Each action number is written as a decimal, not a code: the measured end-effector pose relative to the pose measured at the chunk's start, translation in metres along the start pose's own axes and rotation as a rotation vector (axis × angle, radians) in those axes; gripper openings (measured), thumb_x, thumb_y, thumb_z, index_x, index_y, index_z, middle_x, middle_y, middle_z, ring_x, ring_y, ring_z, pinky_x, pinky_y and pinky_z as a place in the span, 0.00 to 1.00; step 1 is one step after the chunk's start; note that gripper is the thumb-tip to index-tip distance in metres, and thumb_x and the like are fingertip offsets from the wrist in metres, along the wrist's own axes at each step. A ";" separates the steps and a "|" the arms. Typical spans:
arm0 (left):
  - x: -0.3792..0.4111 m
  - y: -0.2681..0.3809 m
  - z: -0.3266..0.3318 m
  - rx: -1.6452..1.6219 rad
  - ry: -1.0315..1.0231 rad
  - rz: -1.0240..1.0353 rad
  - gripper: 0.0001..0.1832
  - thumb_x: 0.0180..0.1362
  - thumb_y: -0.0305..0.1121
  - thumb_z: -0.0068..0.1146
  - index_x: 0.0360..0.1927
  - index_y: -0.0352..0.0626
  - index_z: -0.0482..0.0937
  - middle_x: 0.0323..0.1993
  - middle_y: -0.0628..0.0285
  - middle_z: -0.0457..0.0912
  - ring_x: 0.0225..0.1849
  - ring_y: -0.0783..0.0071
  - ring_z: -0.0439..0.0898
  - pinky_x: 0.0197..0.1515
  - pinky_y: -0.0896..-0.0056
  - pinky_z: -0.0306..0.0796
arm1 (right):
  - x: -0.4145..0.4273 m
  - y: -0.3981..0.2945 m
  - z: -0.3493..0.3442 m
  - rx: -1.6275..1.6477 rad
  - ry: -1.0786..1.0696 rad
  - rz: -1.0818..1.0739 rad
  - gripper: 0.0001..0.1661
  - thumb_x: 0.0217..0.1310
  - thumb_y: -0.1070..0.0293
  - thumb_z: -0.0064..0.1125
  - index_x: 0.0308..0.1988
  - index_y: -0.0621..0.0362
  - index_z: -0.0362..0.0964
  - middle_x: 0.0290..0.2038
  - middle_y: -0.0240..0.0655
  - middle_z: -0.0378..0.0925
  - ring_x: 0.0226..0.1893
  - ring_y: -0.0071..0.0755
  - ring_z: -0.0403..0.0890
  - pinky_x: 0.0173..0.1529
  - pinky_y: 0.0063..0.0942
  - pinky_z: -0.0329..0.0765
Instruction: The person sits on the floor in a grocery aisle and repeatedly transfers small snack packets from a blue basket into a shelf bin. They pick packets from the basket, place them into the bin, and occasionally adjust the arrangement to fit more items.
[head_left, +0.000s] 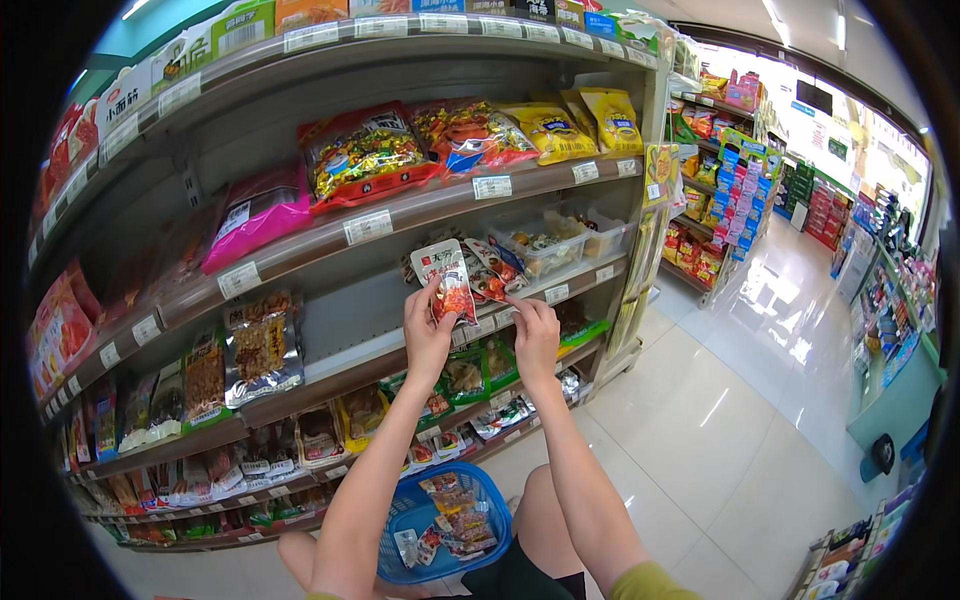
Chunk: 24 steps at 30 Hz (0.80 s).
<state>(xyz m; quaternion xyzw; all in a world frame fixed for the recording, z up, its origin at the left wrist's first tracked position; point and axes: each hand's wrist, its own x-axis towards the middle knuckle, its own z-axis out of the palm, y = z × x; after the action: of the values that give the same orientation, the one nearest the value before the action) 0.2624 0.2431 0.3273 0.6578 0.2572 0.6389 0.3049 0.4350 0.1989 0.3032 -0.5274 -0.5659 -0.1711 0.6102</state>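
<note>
My left hand (430, 330) holds a white and red snack packet (444, 279) upright by its lower left side, in front of the middle shelf. Close to its right, my right hand (535, 334) pinches the lower corner of another red and white packet (496, 268) between thumb and fingertips. More such packets lie behind these two, partly hidden. Clear plastic bins (544, 247) with small wrapped pieces stand just right of the packets on the same shelf. Below my forearms, a blue plastic basket (504, 517) with several small snack packets in it sits near my knees.
Bagged candy (367, 157) lies on the shelf above, and nut bags (262, 349) stand to the left. The shelf edge (375, 364) runs below my hands. More packets fill the lower shelves. The shelving unit's end post (645, 247) borders a tiled aisle (720, 390); a counter (892, 382) stands far right.
</note>
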 end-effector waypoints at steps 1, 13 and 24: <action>0.006 -0.004 0.002 -0.002 0.002 -0.013 0.31 0.59 0.13 0.56 0.67 0.41 0.70 0.57 0.57 0.67 0.56 0.68 0.76 0.59 0.71 0.72 | 0.003 0.007 0.005 -0.022 -0.010 -0.002 0.16 0.58 0.77 0.62 0.46 0.52 0.82 0.39 0.35 0.79 0.42 0.43 0.78 0.49 0.37 0.72; 0.042 -0.064 0.021 0.205 0.047 0.048 0.34 0.52 0.19 0.63 0.67 0.44 0.73 0.42 0.56 0.76 0.42 0.66 0.78 0.46 0.65 0.73 | 0.018 0.023 0.043 -0.062 -0.048 -0.009 0.15 0.57 0.68 0.68 0.46 0.50 0.82 0.35 0.30 0.80 0.41 0.37 0.78 0.48 0.36 0.67; 0.047 -0.030 0.038 0.798 -0.060 -0.127 0.32 0.52 0.40 0.71 0.63 0.50 0.78 0.59 0.52 0.73 0.66 0.47 0.63 0.60 0.39 0.59 | 0.019 0.024 0.041 -0.086 -0.070 -0.004 0.24 0.60 0.73 0.62 0.57 0.47 0.75 0.60 0.37 0.72 0.59 0.45 0.71 0.60 0.43 0.66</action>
<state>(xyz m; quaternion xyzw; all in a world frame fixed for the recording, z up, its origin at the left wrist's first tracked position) 0.3042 0.2948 0.3381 0.7256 0.5163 0.4493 0.0718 0.4388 0.2494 0.3007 -0.5577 -0.5800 -0.1782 0.5664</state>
